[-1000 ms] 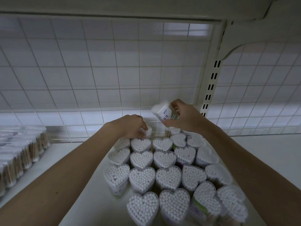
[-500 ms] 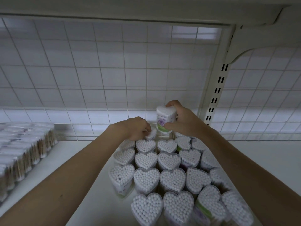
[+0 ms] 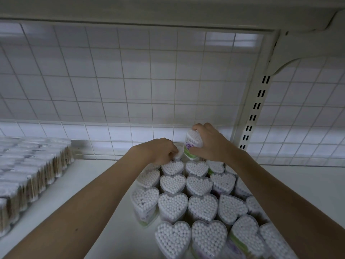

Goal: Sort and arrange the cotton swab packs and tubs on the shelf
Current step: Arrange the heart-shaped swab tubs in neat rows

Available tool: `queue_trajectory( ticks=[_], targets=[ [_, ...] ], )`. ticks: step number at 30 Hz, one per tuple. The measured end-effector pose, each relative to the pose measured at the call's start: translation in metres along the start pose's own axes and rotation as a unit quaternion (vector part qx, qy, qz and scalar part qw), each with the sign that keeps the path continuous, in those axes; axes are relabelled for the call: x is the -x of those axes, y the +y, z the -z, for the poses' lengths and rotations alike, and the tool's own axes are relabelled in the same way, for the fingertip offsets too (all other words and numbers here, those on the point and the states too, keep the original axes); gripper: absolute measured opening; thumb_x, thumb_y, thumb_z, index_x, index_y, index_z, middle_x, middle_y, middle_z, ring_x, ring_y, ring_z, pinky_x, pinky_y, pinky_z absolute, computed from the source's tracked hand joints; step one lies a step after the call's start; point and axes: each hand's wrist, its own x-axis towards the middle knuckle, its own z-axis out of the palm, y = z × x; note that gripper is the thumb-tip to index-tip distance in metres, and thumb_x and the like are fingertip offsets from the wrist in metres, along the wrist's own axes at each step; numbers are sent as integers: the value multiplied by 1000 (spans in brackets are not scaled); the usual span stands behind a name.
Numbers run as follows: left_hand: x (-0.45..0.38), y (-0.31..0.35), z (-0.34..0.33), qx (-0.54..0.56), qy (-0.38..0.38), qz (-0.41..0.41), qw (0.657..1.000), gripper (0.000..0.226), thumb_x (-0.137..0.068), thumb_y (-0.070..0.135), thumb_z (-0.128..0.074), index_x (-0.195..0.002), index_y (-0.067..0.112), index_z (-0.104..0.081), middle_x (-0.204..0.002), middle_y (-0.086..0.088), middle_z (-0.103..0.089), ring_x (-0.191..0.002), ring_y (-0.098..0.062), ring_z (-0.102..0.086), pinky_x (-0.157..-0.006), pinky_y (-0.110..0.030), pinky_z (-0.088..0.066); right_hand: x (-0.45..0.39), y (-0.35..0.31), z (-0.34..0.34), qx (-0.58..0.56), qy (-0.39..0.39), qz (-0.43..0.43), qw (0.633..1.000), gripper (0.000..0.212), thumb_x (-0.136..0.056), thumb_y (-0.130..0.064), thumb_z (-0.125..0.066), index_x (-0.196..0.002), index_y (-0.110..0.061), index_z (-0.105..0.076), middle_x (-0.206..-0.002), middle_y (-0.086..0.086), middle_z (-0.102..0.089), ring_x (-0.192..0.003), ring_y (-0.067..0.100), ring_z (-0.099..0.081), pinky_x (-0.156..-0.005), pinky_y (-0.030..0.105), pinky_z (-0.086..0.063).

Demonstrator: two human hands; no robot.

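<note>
- We see a dim, greyish scene; the brightest band glows through the wire grid (image 3: 130, 86) low behind the shelf (image 3: 308, 184).
- Grid lines bow towards the edges (wide-angle distortion).
- The swab packs (image 3: 28, 176) at left look soft, slightly smeared.

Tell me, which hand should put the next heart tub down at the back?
Probably the right hand: it already grips a heart tub above the back row. The left hand is busy pinching another tub.
</note>
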Motion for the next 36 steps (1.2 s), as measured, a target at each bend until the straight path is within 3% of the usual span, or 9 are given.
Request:
queue_trajectory(
  ticks=[2,4,7,11,16,19,25,32,36],
  targets=[
    [0,0,-2,6,1,-2,1000,18,-87,8,-44,-77,17,-56,-89,-1,-54,-90,-22,-53,-78,-35,-44,1,0,0,32,15,8,999,65,-78,-35,-70,-131,-15,-38,-117,7,-40,-99,25,-50,-74,26,-35],
    [1,-1,-3,9,3,-3,1000,23,-89,10,-44,-101,12,-63,-98,-1,-54,-96,-22,-53,-81,-33,-44,2,-1,1,50,20,13,998,64,-77,-35,-71,-129,-14,-40,-115,8,-41,-96,26,-51,-72,27,-36],
    [1,0,-4,6,2,2,1000,22,-88,12,-44,-98,12,-63,-99,-4,-58,-94,-23,-55,-85,-41,-47,2,-1,-3,53,-10,18,998,59,-78,-34,-69,-126,-15,-41,-114,7,-40,-94,26,-51,-70,29,-38],
    [0,1,-3,7,-14,21,1000,30,-86,9,-44,-110,14,-62,-107,-5,-59,-99,-24,-55,-87,-42,-47,-2,0,-10,76,-63,6,995,56,-82,-36,-64,-127,-16,-40,-118,6,-41,-92,25,-51,-73,32,-42],
    [0,3,-4,11,-18,33,999,38,-85,9,-45,-120,14,-58,-114,-5,-57,-104,-24,-53,-90,-41,-46,-8,12,-16,110,-119,-49,986,60,-81,-51,-59,-131,-22,-41,-127,4,-49,-115,24,-47,-96,39,-38],
    [0,4,-5,12,-16,34,999,38,-85,8,-45,-120,14,-59,-114,-6,-57,-104,-25,-53,-89,-40,-47,-12,16,-16,90,-149,-66,983,62,-81,-52,-59,-134,-24,-40,-133,3,-48,-121,24,-43,-101,41,-36],
    [-1,5,-5,16,-15,43,999,35,-87,10,-43,-117,11,-60,-117,-7,-56,-107,-25,-53,-91,-42,-46,-15,16,-15,106,-159,-75,979,65,-81,-57,-57,-136,-25,-42,-139,0,-45,-127,24,-38,-105,42,-31],
    [0,12,-3,-5,13,33,999,29,-91,13,-40,-109,8,-63,-115,-8,-48,-104,-25,-51,-92,-41,-44,-18,20,-20,114,-136,-57,982,52,-80,-64,-54,-117,-27,-59,-122,-7,-59,-118,21,-45,-103,39,-33],
    [2,15,-4,-2,11,37,999,32,-94,15,-38,-117,9,-59,-121,-8,-47,-109,-26,-50,-93,-39,-43,-18,18,-18,134,-125,-54,982,49,-81,-65,-53,-112,-28,-62,-118,-6,-60,-116,22,-44,-99,38,-33]
  ],
)
